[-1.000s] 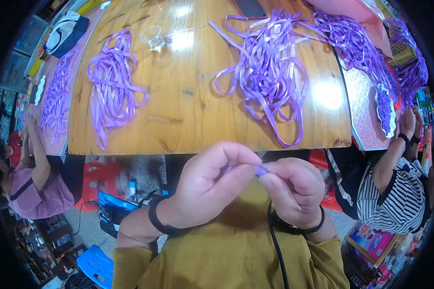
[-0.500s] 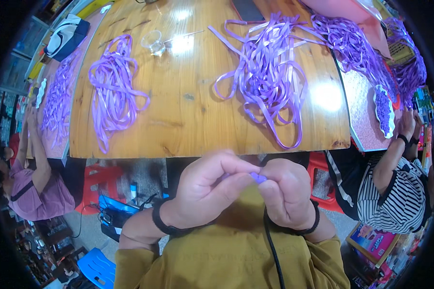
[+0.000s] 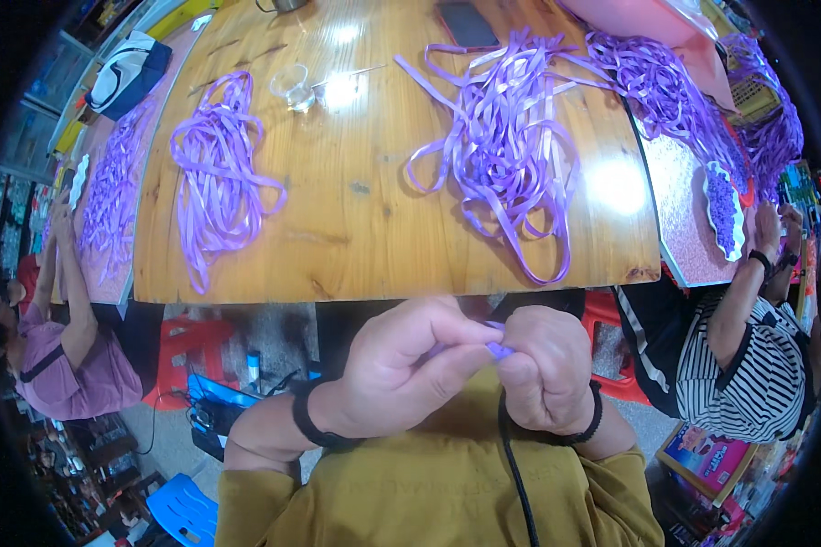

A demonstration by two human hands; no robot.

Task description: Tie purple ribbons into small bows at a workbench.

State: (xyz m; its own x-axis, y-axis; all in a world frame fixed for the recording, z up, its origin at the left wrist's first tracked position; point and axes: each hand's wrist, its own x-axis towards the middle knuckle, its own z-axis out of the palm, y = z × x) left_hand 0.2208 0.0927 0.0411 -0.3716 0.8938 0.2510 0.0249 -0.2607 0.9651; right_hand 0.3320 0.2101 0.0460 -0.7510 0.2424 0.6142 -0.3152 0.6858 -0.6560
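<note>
Small purple ribbon piece (image 3: 498, 349): pinched between the two hands, close to the chest, below the near edge of the wooden table (image 3: 365, 237). Only a short bit shows; its long axis cannot be told, most of it is hidden by fingers. Left hand (image 3: 410, 369): fingers curled shut, thumb and forefinger tips pressed on the piece from the left. Right hand (image 3: 545, 369): fingers closed in a loose fist, gripping the same piece from the right. Both hands touch it; the knuckles meet just above it, neither hand clearly nearer. Dark bands on both wrists.

On the table, well apart from the hands: a large tangle of purple ribbon (image 3: 511, 150) ahead and right, a smaller ribbon bundle (image 3: 214, 182) ahead and left, a small clear glass (image 3: 294, 87) farther back. Other people sit at left and right.
</note>
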